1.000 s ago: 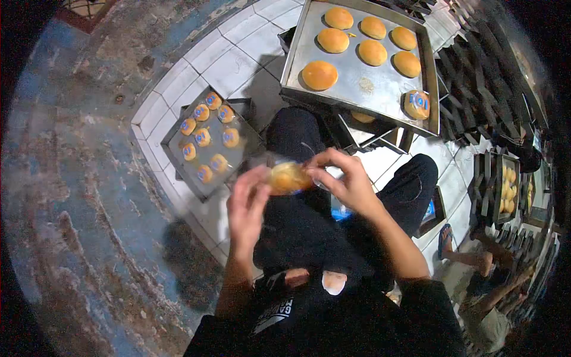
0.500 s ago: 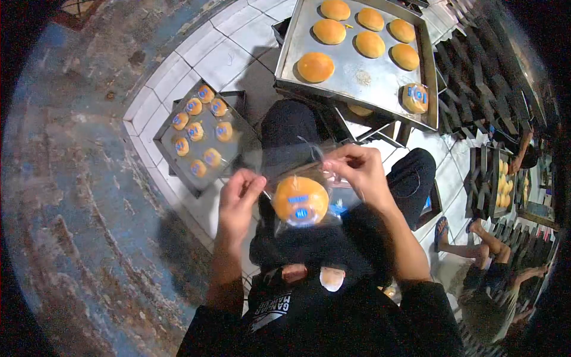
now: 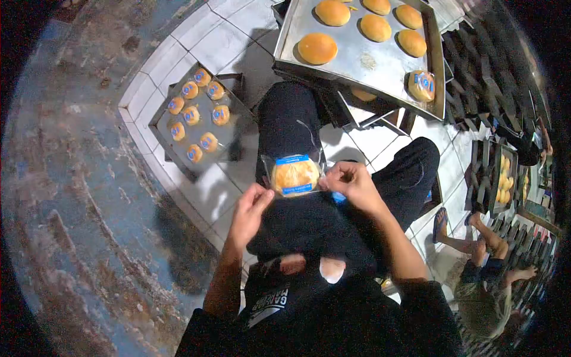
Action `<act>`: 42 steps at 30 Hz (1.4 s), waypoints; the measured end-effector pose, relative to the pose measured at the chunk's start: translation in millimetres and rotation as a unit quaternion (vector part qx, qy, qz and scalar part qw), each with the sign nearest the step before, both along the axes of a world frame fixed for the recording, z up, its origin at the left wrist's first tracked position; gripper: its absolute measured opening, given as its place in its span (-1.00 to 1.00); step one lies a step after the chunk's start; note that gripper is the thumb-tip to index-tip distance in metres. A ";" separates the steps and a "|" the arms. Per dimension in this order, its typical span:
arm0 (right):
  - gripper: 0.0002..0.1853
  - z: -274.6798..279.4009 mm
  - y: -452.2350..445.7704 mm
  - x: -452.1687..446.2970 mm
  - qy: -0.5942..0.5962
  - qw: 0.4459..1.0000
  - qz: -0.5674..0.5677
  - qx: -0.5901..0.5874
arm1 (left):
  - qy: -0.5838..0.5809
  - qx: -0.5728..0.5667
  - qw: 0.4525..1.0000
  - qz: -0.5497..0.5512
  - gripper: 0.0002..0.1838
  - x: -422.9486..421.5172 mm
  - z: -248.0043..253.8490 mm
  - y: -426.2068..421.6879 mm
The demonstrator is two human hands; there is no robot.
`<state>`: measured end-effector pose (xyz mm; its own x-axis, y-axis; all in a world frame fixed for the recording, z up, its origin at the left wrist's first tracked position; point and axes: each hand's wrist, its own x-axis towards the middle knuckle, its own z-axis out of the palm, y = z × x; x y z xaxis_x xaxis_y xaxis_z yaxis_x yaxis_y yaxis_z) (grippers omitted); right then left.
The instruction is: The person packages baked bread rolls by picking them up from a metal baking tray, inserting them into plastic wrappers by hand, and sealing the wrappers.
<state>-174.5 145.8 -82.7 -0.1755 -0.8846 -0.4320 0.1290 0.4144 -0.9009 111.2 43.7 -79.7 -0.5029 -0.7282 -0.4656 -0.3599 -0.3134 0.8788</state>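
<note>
A round golden bun (image 3: 295,176) sits inside a clear plastic bag with blue printed bands above and below it, held over my lap. My left hand (image 3: 251,208) pinches the bag's lower left edge between thumb and fingertips. At the bag's right side, my right hand (image 3: 352,185) has its thumb and fingers closed on the plastic. Something blue lies on my lap by the right hand, mostly hidden.
Ahead, a large metal tray (image 3: 375,77) carries several bare buns and one bagged bun (image 3: 421,85). Another tray (image 3: 193,169) on the tiled floor at left holds several bagged buns. Stacked dark trays (image 3: 482,71), more buns (image 3: 505,178) and another person's legs (image 3: 485,238) are at right.
The bagged bun has been turned, so blue bands now face me instead of the round blue logo. Both hands still grip the bag, and the plastic sits closer around the bun.
</note>
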 end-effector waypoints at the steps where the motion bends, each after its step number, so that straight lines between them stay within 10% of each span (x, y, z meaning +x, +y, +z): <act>1: -0.70 -5.4 -0.5 -3.1 0.001 1.000 -0.002 -0.001 | 0.001 -0.001 1.000 -0.002 -0.76 -0.4 -3.3 -2.8; 11: -0.67 64.5 -28.4 -42.2 -0.063 0.945 0.321 0.019 | 0.049 0.003 0.998 0.031 -0.67 -18.4 -4.5 -15.3; 15: -0.57 70.3 -28.4 -84.1 0.183 0.979 0.017 -0.088 | 0.025 -0.027 0.998 0.044 -0.67 -21.8 -9.9 -15.9; 19: -0.52 63.1 -81.4 -152.5 0.367 0.882 -0.230 -0.188 | 0.009 -0.013 0.999 0.036 -0.63 -24.4 -8.0 -19.4; 22: -0.59 62.6 -87.3 -179.0 0.483 0.860 -0.143 -0.088 | -0.009 -0.034 0.999 0.027 -0.69 -20.0 -7.0 -22.5; 24: -0.65 68.4 -80.1 -170.9 0.763 0.611 -0.149 -0.150 | -0.006 -0.012 0.999 0.030 -0.75 -16.4 -4.7 -22.6; 27: -0.70 98.5 -50.9 -127.6 0.494 0.867 -0.009 -0.058 | 0.039 -0.075 0.993 0.085 -0.82 -16.4 -11.9 -13.9; 31: -0.75 28.3 -1.8 -61.7 0.593 0.715 0.361 0.078 | 0.033 -0.148 0.985 0.082 -0.86 -27.1 -7.8 -8.3; 36: -0.84 -90.4 59.8 -17.1 0.689 0.584 0.428 0.026 | 0.065 -0.131 0.987 0.070 -0.89 -57.8 28.6 -8.4; 40: -0.80 -107.7 83.7 -19.6 0.741 0.573 0.311 -0.160 | 0.096 -0.104 0.988 0.054 -0.89 -70.9 24.8 -3.1; 42: -0.79 -79.3 73.5 -20.4 0.728 0.609 0.311 -0.049 | 0.128 -0.027 0.990 0.044 -0.84 -73.3 26.4 2.2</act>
<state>-195.0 219.4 -161.9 0.0734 -0.9845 -0.1595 -0.9906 -0.0906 0.1029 37.9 45.9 -53.3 -0.5326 -0.7953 -0.2897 -0.0964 -0.2830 0.9543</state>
